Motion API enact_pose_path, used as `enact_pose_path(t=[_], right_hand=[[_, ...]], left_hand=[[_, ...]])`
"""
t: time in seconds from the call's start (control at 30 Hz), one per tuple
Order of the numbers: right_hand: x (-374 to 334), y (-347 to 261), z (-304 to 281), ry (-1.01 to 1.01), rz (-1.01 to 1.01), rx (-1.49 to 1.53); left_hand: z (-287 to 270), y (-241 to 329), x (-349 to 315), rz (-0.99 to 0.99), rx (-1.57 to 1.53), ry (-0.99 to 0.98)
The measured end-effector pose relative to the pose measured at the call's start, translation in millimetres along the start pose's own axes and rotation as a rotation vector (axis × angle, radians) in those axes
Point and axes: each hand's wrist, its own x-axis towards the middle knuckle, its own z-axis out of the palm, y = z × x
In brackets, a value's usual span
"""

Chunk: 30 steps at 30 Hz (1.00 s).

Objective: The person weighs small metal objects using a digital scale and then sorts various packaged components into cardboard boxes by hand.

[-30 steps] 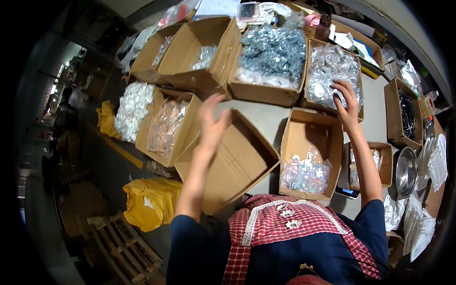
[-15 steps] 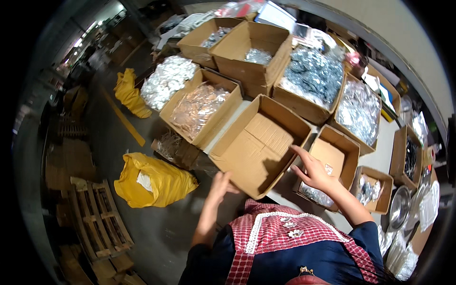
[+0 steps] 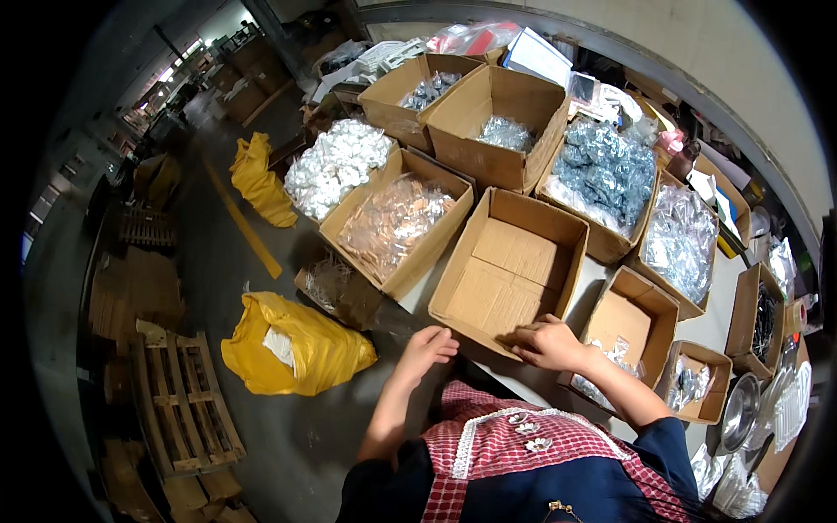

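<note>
In front of me an open cardboard box with a bare bottom sits at the table's near edge. My right hand is on its near wall, fingers curled over the rim. Just outside the box's near left corner is my left hand, its fingers stretched out and nothing in them. A box of clear packets with copper-coloured pieces stands directly left of the bare box. To its right is a smaller box with a few small packets at its near end.
Boxes of grey-blue packets and clear packets stand farther right. Two more boxes are at the back. White packets are heaped left. Yellow sacks and a wooden pallet lie on the floor.
The bare box has turned and now sits squarer to me. My right hand has shifted from its right side to the near rim. My left hand has moved slightly right. The whole view has shifted.
</note>
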Motion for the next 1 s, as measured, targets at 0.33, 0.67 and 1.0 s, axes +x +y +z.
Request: enact_pose_path(t=[0.33, 0.67, 1.0], right_hand=[[115.3, -1.1, -86.5, 0.501, 0.295, 0.238], [290.6, 29.6, -96.3, 0.818, 0.558, -0.733], [310.1, 11.0, -75.3, 0.966, 0.7, -0.735]], left_hand=[[-100.2, 132.2, 103.6, 0.231, 0.08, -0.317], [-144.6, 139.4, 198.1, 0.352, 0.261, -0.505], [-153.0, 217.0, 224.5, 0.354, 0.244, -0.649]])
